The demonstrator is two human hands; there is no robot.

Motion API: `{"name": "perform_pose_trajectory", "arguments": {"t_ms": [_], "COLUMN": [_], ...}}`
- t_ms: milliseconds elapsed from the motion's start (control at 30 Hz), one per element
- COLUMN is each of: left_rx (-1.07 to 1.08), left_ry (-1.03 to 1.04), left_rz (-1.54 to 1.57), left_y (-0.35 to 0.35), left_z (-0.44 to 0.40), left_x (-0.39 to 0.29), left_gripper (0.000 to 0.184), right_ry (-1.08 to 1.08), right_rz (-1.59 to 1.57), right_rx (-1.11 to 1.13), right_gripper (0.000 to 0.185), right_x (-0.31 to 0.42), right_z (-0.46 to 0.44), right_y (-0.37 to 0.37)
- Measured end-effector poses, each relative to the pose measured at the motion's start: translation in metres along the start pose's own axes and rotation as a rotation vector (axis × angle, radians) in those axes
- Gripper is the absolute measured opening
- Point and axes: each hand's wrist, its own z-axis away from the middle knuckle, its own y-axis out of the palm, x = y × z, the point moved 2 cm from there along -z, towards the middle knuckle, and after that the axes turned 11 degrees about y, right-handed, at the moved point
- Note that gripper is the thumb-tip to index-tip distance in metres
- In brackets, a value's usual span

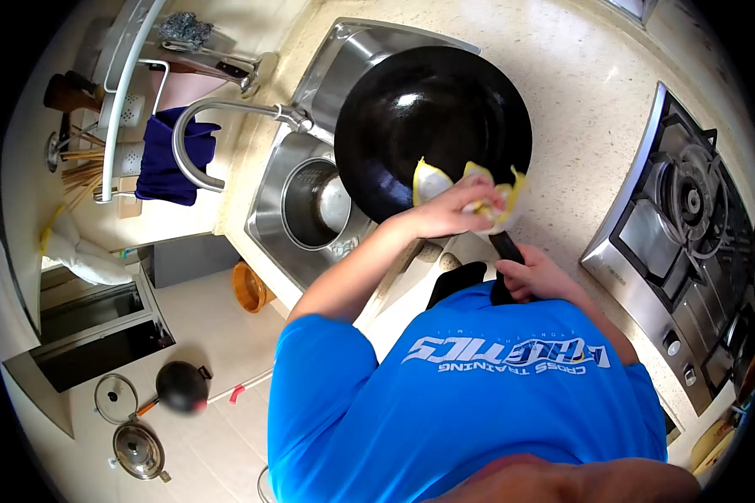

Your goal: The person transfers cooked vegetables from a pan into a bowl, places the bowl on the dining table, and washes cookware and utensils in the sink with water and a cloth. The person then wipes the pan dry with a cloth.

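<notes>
A large black wok lies tilted over the right part of the steel sink, its dark inner face showing. My left hand reaches to the wok's near rim, closed on a white cloth with yellow edges; the hand and cloth are slightly blurred. Just to the right and nearer my body, my right hand is wrapped round the black wok handle. Part of the cloth hangs over the handle's base.
A steel pot sits in the sink basin beside the curved faucet. A gas stove is on the right. A purple cloth hangs from a rack at left. Pans and lids stand at lower left, near an orange-brown basket.
</notes>
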Motion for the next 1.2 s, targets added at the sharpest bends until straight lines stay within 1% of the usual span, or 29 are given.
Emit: {"name": "perform_pose_trajectory", "arguments": {"t_ms": [33, 100, 167, 233, 300, 333, 400, 467, 500, 533, 567, 600, 633, 667, 700, 767, 800, 833, 867, 900, 933, 967, 1033, 1067, 1100, 1167, 1200], "left_rx": [0.041, 0.127, 0.185, 0.168, 0.186, 0.144, 0.034, -0.104, -0.192, -0.290, -0.412, -0.621, -0.824, -0.953, -1.083, -1.212, -1.315, -1.412, -1.504, -1.539, -1.590, -1.640, -1.688, -1.695, -1.697, -1.713, -1.718], "left_ry": [0.000, -0.114, -0.200, -0.156, -0.200, -0.179, -0.165, -0.154, -0.135, -0.133, -0.142, -0.157, -0.170, -0.143, -0.118, -0.082, -0.097, -0.102, -0.006, 0.035, 0.080, 0.129, 0.239, 0.277, 0.320, 0.369, 0.396], "left_rz": [-0.042, -0.066, -0.428, -0.559, -0.649, -0.784, -0.887, -0.959, -0.982, -1.083, -1.091, -0.966, -0.832, -0.819, -0.801, -0.690, -0.565, -0.436, -0.175, 0.060, 0.147, 0.235, 0.310, 0.335, 0.337, 0.353, 0.348], "left_y": [-0.003, -0.017, -0.031, -0.044, -0.059, -0.062, -0.068, -0.077, -0.084, -0.092, -0.100, -0.107, -0.111, -0.112, -0.109, -0.100, -0.092, -0.085, -0.076, -0.064, -0.055, -0.048, -0.037, -0.032, -0.030, -0.026, -0.025], "left_z": [0.013, 0.039, 0.059, 0.078, 0.089, 0.097, 0.112, 0.131, 0.140, 0.147, 0.161, 0.177, 0.192, 0.204, 0.215, 0.236, 0.249, 0.259, 0.265, 0.267, 0.268, 0.269, 0.272, 0.275, 0.279, 0.283, 0.283], "left_x": [-0.004, -0.016, -0.031, -0.033, -0.038, -0.043, -0.048, -0.043, -0.040, -0.041, -0.042, -0.040, -0.037, -0.037, -0.038, -0.034, -0.026, -0.015, -0.005, -0.007, -0.006, -0.006, -0.006, -0.007, -0.008, -0.011, -0.014], "left_gripper": [0.026, 0.028, 0.035, 0.033, 0.032, 0.031, 0.032, 0.034, 0.037, 0.035, 0.032, 0.032, 0.031, 0.030, 0.029, 0.026, 0.026, 0.026, 0.026, 0.025, 0.025, 0.024, 0.022, 0.025, 0.029, 0.038, 0.039], "right_ry": [0.023, 0.047, 0.017, 0.011, 0.002, -0.003, -0.007, -0.133, -0.137, -0.168, -0.198, -0.199, -0.355, -0.516, -0.520, -0.485, -0.579, -0.591, -0.487, -0.381, -0.360, -0.376, -0.255, -0.203, -0.209, -0.171, -0.163], "right_rz": [-0.027, -0.048, -0.153, -0.142, -0.126, -0.139, -0.145, 0.068, 0.080, 0.229, 0.377, 0.384, 0.631, 0.880, 0.893, 0.846, 0.846, 0.857, 0.730, 0.601, 0.514, 0.530, 0.193, 0.094, 0.117, -0.137, -0.149], "right_rx": [0.005, 0.014, 0.097, 0.091, 0.075, 0.030, -0.019, -0.059, -0.059, -0.205, -0.355, -0.364, -0.596, -0.825, -0.829, -0.847, -0.819, -0.828, -0.756, -0.681, -0.624, -0.631, -0.426, -0.405, -0.410, -0.262, -0.194], "right_gripper": [0.016, 0.016, 0.016, 0.016, 0.015, 0.015, 0.015, 0.013, 0.013, 0.014, 0.017, 0.017, 0.020, 0.024, 0.024, 0.028, 0.021, 0.021, 0.018, 0.016, 0.015, 0.015, 0.019, 0.020, 0.020, 0.017, 0.014], "right_x": [0.000, 0.000, -0.003, -0.003, -0.001, -0.002, -0.003, 0.003, 0.004, 0.004, 0.004, 0.000, 0.000, 0.002, 0.005, 0.011, 0.010, 0.017, 0.025, 0.031, 0.040, 0.046, 0.052, 0.055, 0.059, 0.062, 0.061], "right_z": [0.000, -0.002, -0.004, -0.004, -0.003, -0.002, 0.000, 0.002, 0.002, 0.004, 0.007, 0.007, 0.006, 0.007, 0.010, 0.014, 0.012, 0.016, 0.023, 0.031, 0.036, 0.039, 0.040, 0.041, 0.042, 0.041, 0.037], "right_y": [-0.001, -0.005, -0.008, -0.009, -0.008, -0.008, -0.008, -0.006, -0.004, -0.004, -0.004, -0.004, -0.007, -0.007, -0.006, -0.004, -0.010, -0.006, -0.001, 0.007, 0.020, 0.029, 0.048, 0.061, 0.070, 0.087, 0.089]}}
